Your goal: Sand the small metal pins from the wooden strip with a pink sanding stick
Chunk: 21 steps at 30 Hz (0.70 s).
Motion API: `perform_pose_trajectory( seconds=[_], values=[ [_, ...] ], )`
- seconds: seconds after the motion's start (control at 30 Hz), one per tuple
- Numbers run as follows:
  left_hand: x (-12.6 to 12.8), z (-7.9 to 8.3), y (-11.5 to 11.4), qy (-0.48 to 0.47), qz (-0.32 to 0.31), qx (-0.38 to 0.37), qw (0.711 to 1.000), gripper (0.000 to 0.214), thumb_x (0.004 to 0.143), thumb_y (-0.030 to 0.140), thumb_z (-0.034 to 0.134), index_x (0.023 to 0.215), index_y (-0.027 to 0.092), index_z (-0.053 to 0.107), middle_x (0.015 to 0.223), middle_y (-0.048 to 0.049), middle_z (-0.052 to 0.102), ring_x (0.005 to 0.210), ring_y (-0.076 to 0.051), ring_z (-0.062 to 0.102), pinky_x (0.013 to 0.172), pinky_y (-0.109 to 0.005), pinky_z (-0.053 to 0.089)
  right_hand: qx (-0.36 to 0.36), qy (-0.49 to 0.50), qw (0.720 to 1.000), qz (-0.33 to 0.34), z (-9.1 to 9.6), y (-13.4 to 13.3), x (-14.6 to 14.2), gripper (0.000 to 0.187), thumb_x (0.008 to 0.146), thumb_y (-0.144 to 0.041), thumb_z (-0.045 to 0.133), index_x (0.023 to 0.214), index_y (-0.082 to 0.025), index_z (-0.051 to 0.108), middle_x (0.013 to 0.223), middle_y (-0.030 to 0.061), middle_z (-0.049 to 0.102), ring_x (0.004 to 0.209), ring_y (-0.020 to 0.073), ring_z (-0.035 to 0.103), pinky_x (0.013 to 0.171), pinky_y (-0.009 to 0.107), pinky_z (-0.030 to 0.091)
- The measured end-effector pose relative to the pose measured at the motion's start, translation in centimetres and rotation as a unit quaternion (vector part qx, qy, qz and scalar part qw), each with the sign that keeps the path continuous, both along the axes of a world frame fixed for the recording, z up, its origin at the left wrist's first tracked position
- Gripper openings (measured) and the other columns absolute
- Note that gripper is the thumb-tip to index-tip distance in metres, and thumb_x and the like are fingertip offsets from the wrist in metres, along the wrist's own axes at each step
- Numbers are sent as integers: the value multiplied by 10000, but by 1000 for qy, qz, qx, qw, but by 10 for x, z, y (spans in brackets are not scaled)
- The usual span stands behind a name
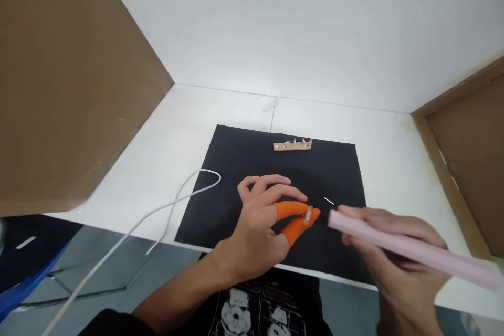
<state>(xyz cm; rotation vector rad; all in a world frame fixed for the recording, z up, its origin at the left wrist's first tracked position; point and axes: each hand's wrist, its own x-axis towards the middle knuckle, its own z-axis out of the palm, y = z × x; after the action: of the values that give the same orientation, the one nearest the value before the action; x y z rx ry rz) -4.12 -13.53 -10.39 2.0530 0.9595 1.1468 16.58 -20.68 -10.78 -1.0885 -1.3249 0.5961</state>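
Note:
Over the black mat (244, 157), my left hand (262, 220) wears orange finger cots (290, 211) on thumb and index finger. Those two fingertips pinch a small clear piece (308, 214) that looks like a short transparent tube; its exact kind is too small to make out. My right hand (397, 247) is closed around a long pink stick-like bar (394, 241), its near end pointing toward the left hand. A thin silvery pin (328, 200) lies on the mat between the two hands.
Farther back on the mat sits a tan strip (292, 146) with several small clear pieces standing on it. A white cable (157, 207) loops over the left table edge. Brown panels (79, 89) and a white back wall (295, 26) enclose the white table (189, 131).

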Motion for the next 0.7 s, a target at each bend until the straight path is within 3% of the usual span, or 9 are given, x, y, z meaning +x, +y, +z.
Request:
perform_pose_trajectory(
  seconds=[0.1, 0.17, 0.33, 0.53, 0.7],
  values=[
    [-2, 3, 2, 6, -13, -3, 1000, 93, 977, 207, 809, 902, 259, 794, 1041, 26, 852, 1161, -257, 728, 1071, -487, 314, 3, -107, 992, 71, 6, -4, 2, 390, 837, -52, 837, 1159, -254, 750, 1132, -3, 858, 1018, 179, 836, 944, 263, 689],
    [-3, 5, 2, 6, -23, -19, 1000, 90, 950, 209, 843, 892, 267, 807, 1037, 40, 848, 1163, -252, 725, 1064, -483, 312, 4, -122, 989, 85, 7, -6, 6, 409, 839, -40, 825, 1180, -251, 745, 1153, 1, 854, 1035, 185, 835, 926, 265, 696],
    [-6, 10, 3, 8, -53, -87, 995, 149, 849, 222, 946, 824, 273, 809, 1017, 76, 839, 1115, -231, 736, 1052, -473, 316, -1, -3, 1000, 2, 7, -9, 14, 456, 853, 36, 766, 1197, -262, 733, 1187, -37, 842, 1060, 141, 817, 790, 194, 701],
    [-8, 14, 6, 14, -80, -124, 989, 161, 833, 226, 955, 803, 260, 800, 989, 72, 839, 1069, -219, 746, 1048, -471, 341, -11, -107, 993, 55, 26, -14, 4, 273, 873, -110, 834, 1085, -263, 753, 1023, 2, 868, 894, 184, 837, 813, 256, 708],
    [-9, 14, 6, 34, -82, -111, 990, 156, 843, 223, 940, 805, 267, 796, 983, 69, 842, 1068, -225, 754, 1043, -466, 362, -25, -18, 1000, -4, 16, -14, 14, 383, 841, -52, 829, 1130, -292, 754, 1117, -21, 858, 971, 209, 843, 816, 285, 732]
  ],
)
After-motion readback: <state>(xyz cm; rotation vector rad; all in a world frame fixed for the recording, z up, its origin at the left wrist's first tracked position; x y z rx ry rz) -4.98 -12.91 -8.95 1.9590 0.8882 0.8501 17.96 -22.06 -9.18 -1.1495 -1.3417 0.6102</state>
